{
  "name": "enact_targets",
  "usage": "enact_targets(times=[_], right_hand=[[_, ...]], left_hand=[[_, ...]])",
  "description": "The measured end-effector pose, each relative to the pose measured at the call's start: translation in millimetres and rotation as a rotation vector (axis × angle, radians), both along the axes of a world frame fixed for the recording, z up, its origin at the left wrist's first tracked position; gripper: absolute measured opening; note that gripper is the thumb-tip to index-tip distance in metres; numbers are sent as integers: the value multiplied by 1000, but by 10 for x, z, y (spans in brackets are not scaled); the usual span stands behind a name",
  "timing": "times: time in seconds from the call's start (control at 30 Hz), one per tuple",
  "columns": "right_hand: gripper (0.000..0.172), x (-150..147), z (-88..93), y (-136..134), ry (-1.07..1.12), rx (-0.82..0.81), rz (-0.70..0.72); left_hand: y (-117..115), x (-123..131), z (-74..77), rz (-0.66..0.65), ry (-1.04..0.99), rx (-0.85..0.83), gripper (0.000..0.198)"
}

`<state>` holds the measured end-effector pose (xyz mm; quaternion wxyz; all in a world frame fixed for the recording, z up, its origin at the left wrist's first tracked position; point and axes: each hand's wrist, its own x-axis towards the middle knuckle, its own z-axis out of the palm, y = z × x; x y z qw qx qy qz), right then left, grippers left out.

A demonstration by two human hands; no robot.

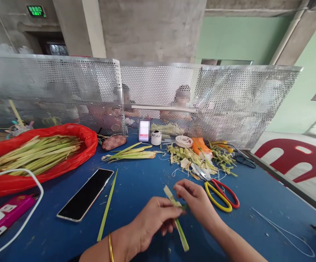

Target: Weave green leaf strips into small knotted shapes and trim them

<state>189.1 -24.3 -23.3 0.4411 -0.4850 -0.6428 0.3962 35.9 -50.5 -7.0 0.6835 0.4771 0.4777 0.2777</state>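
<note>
My left hand (158, 220), with a gold bangle at the wrist, pinches a pale green leaf strip (182, 234) around its middle. The strip slants, one end up toward the scissors and the other down toward me. My right hand (192, 198) is just beside the strip's upper part, thumb and fingers curled together; whatever lies between those fingertips is too small to make out. A small dark green bit shows by my left fingertips. Scissors (220, 194) with one red and one yellow handle lie past my right hand. Another green strip (108, 207) rests on the table to the left.
A black phone (85, 194), a red bag (89, 140) of leaf strips and a magenta power strip (10, 218) occupy the left. Behind are a leaf bundle (133, 154), scraps (188, 158), a tape roll (184, 141) and a perforated metal screen (158, 85). A thread loop (286, 233) lies right.
</note>
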Motion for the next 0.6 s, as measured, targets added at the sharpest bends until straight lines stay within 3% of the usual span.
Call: enact_targets(times=[0.1, 0.23, 0.47, 0.6], right_hand=[[42, 52, 15, 48, 13, -131, -6], [43, 42, 78, 19, 144, -279, 36], [36, -14, 35, 10, 197, -134, -70], [38, -32, -51, 24, 196, -136, -79]], left_hand=[[71, -48, 16, 99, -55, -4, 34], [93, -66, 13, 81, -46, -13, 28], [75, -51, -14, 38, -24, -30, 30], [82, -59, -26, 56, -25, -62, 27]])
